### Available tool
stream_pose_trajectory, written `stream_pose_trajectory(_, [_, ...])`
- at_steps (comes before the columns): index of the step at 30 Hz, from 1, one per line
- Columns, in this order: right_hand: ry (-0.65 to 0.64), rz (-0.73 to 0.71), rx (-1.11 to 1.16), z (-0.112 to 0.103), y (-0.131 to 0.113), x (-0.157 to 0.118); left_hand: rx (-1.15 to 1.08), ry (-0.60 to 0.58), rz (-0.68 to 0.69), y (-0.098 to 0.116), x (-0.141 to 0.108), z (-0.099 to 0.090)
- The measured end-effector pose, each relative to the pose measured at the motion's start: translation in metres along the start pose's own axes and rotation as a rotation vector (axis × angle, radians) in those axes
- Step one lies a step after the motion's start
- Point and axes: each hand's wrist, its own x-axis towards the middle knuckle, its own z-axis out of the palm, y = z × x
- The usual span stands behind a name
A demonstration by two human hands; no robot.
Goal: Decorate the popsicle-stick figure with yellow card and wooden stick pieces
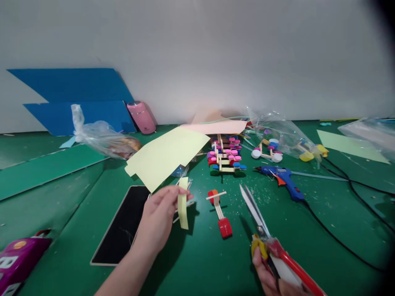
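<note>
My left hand [157, 220] pinches a narrow pale yellow paper strip [183, 209], which hangs upright from thumb and fingers. Low on the right, my right hand [266, 276] is closed round the handles of a pair of scissors [256, 211]. Its blades point up and away, slightly apart, and touch nothing. Between my hands, a small stick-built piece with red wheels [225, 227] lies on the green table [200, 263]. Thin sticks [175, 218] lie partly hidden behind my left hand. A large pale yellow paper sheet [169, 152] rests just beyond it.
A dark-screened tablet [123, 230] lies beside my left forearm. Several stick models with coloured wheels [226, 156] stand farther back. A blue glue gun [282, 176] with a black cord lies at right. Behind are a pink bottle [142, 117] and a plastic bag [108, 137].
</note>
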Motion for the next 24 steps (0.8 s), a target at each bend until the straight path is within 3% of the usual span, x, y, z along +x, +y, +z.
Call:
stream_pose_trajectory(2, [0.043,-0.093,-0.043,0.005,0.001,0.008,0.272,-0.115,0.191,-0.002,-0.029,0.0])
stream_pose_trajectory(4, [0.089,-0.175,-0.068,0.014,0.001,0.014,0.449,-0.248,0.286,-0.005,-0.051,0.003])
stream_pose_trajectory(8, [0.218,-0.44,-0.224,0.038,-0.004,0.022,0.423,-0.496,0.177,-0.017,-0.07,0.015])
stream_pose_trajectory(10, [0.233,-0.502,-0.303,0.047,-0.009,0.025,0.375,-0.553,0.112,-0.024,-0.073,0.02])
stream_pose_trajectory(15, [0.278,-0.476,-0.406,0.05,-0.015,0.026,0.306,-0.562,-0.002,-0.034,-0.079,0.022])
stream_pose_trajectory(21, [0.337,-0.466,-0.417,0.048,-0.013,0.024,-0.044,-0.37,-0.302,-0.039,-0.086,0.035])
stream_pose_trajectory(24, [0.301,-0.466,-0.401,0.05,-0.012,0.025,0.008,-0.427,-0.362,-0.042,-0.084,0.047])
